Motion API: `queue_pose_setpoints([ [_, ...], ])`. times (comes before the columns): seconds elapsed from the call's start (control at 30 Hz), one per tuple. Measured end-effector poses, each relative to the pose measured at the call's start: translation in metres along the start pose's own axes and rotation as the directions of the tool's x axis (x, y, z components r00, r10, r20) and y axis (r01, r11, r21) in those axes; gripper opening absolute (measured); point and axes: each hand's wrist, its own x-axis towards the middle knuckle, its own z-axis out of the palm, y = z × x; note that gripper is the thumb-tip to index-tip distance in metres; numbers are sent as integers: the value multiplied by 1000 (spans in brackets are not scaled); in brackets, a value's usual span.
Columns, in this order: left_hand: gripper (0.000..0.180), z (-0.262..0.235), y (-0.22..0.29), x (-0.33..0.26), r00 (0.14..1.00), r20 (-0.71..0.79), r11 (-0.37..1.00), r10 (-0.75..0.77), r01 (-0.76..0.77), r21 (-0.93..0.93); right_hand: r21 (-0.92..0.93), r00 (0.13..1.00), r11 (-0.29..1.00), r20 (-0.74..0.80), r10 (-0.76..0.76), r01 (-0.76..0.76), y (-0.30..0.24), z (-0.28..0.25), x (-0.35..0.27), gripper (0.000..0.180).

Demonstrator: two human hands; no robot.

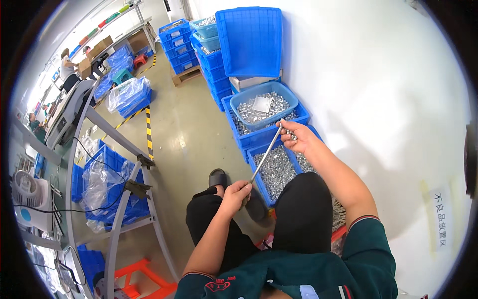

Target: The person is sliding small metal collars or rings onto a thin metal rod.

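My left hand (236,196) is closed around the lower end of a thin metal rod (265,155), which slants up to the right. At the rod's upper end is my right hand (298,136), thumb and forefinger pinched there. Several small silvery metal parts (293,135) sit in its curled fingers. Whether a part is threaded on the rod's tip is too small to tell. Below the rod, between my knees and the wall, lies a blue bin (256,175) full of small metal parts (275,169). Beyond it, a light blue basin (265,123) of similar parts rests on another blue bin (241,143).
An upright blue crate (252,42) leans by the wall, near stacked blue bins (215,74). On the left stand a grey-framed workbench (115,130), plastic-covered crates (107,184) and an orange stool (144,274). People (69,70) are at work at the far left.
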Motion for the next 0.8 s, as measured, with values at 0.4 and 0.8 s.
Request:
queue_pose_setpoints([
  [0.4,22,14,-6,14,985,-24,981,173,-174,-83,-487,981,869,-109,-160,88,-2,33,-16,14],
  [0.8,21,27,22,10,989,-37,947,141,-146,-288,-118,999,993,-53,7,-13,-1,9,-26,26],
])
